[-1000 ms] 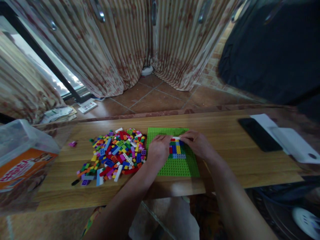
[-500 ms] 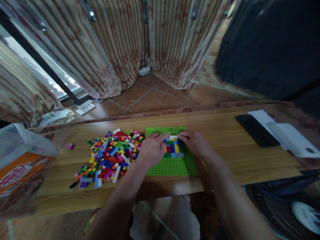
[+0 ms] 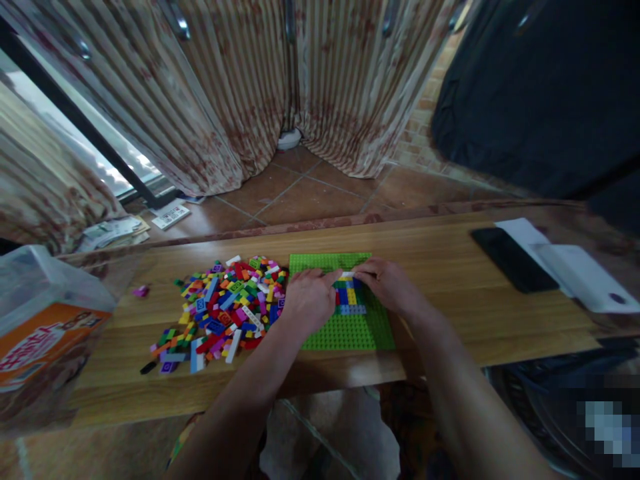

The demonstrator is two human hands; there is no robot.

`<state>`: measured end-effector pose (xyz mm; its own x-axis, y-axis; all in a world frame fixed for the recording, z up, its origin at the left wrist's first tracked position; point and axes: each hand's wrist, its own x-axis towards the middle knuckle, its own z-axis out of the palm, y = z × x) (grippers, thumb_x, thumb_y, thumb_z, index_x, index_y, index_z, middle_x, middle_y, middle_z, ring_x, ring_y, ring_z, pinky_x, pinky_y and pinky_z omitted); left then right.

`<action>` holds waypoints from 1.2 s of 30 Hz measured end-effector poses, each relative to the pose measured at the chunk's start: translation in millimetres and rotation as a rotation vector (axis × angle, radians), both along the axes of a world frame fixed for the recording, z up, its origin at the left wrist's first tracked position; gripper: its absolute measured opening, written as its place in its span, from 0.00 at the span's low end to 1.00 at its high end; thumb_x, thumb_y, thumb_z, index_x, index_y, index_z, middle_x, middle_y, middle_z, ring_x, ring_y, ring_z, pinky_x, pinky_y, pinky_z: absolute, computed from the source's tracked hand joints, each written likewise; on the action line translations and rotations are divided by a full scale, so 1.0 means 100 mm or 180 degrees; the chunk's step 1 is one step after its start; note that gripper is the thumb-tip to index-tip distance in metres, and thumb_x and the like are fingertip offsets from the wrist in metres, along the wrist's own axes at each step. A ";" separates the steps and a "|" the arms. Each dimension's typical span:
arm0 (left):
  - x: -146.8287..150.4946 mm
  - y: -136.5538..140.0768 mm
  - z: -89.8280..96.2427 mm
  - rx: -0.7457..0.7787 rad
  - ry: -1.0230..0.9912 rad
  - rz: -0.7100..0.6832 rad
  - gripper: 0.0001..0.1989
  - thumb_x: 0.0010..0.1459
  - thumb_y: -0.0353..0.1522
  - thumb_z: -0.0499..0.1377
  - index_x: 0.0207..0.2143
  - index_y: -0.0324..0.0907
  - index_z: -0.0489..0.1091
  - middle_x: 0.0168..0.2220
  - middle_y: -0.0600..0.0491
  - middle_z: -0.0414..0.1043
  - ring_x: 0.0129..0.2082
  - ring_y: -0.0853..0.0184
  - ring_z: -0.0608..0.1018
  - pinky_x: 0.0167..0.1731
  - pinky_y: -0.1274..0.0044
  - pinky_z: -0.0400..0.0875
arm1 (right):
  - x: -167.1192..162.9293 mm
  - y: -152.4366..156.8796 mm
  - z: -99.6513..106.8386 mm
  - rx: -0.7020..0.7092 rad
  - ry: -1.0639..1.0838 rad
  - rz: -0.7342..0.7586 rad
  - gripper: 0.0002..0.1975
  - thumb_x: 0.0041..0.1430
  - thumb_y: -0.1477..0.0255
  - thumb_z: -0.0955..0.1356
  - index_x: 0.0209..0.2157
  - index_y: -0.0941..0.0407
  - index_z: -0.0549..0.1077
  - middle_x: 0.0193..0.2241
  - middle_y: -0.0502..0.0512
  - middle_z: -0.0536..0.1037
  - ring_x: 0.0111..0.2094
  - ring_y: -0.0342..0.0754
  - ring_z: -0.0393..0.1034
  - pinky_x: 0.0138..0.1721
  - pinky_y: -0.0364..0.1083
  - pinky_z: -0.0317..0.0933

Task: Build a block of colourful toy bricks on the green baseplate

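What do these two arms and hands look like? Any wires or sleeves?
They're human. The left forearm and right forearm show no sleeves, cables or markings; the left hand and right hand wear no gloves. Rings: too small to tell.

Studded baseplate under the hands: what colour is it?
The baseplate is bright green; the head view shows it.

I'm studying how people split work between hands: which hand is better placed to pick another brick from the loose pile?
Probably the left hand: it is at the green baseplate's pile-side edge, close to the loose pile. The right hand is farther off, with the left hand in between.
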<state>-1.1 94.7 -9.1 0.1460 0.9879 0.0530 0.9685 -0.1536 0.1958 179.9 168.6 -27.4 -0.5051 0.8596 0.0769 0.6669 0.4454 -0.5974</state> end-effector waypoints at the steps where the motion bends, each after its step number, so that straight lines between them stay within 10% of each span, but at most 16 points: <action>1: 0.01 0.00 0.01 -0.0025 0.0012 0.0024 0.22 0.63 0.30 0.49 0.56 0.50 0.71 0.37 0.49 0.76 0.38 0.60 0.78 0.43 0.67 0.71 | 0.00 0.01 0.00 -0.0012 -0.0034 0.0027 0.12 0.62 0.72 0.65 0.34 0.56 0.81 0.33 0.56 0.79 0.35 0.47 0.72 0.40 0.44 0.60; 20: -0.20 -0.04 -0.14 0.0408 -0.1567 0.0190 0.17 0.62 0.27 0.52 0.51 0.40 0.74 0.44 0.47 0.77 0.41 0.64 0.78 0.46 0.72 0.73 | -0.01 -0.04 0.03 -0.0013 -0.0095 -0.0031 0.12 0.63 0.69 0.65 0.38 0.56 0.80 0.37 0.57 0.81 0.38 0.49 0.74 0.41 0.45 0.62; 36: -0.31 -0.05 -0.05 0.0134 -0.1357 -0.0147 0.22 0.60 0.21 0.49 0.53 0.40 0.71 0.41 0.47 0.74 0.40 0.65 0.77 0.43 0.73 0.73 | -0.03 -0.07 0.09 -0.0002 -0.0250 -0.0132 0.12 0.63 0.69 0.64 0.35 0.55 0.80 0.36 0.57 0.81 0.36 0.49 0.74 0.39 0.45 0.62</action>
